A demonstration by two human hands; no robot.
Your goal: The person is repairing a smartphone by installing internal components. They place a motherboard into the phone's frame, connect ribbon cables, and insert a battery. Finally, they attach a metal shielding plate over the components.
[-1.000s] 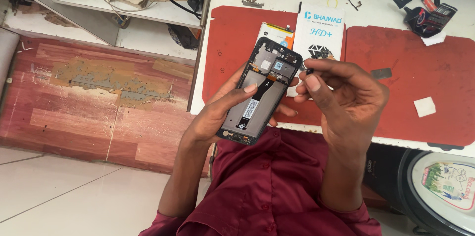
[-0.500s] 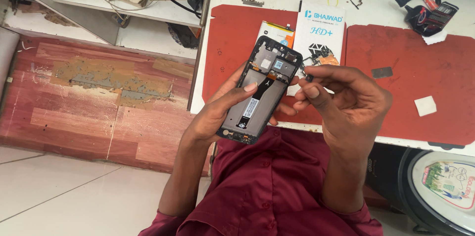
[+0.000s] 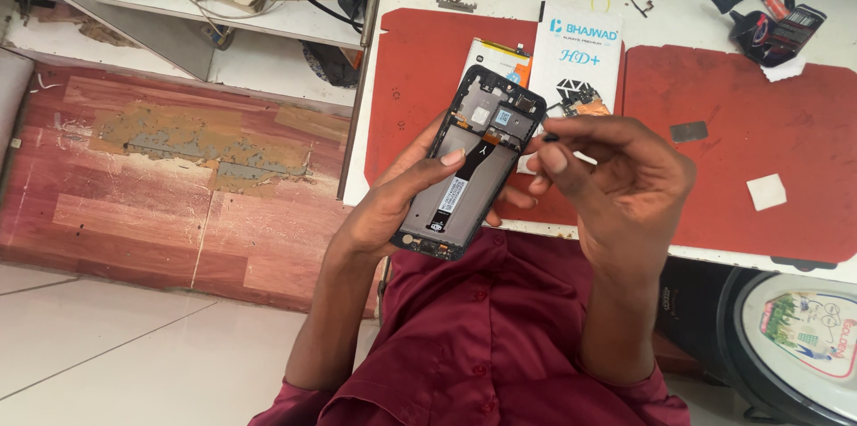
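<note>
Over the red mat (image 3: 428, 60), the left hand (image 3: 402, 198) grips the opened phone (image 3: 471, 162) while the right hand (image 3: 616, 180), just beside it, pinches a small dark tool (image 3: 551, 137).

Small dark part (image 3: 551, 136) pinched at right hand (image 3: 616, 189) fingertips: too small to be identified. Round appliance (image 3: 794, 346) at 4 o'clock is cut off.

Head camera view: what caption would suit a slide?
Left hand cradles an opened phone; right hand pinches a small dark part.
</note>
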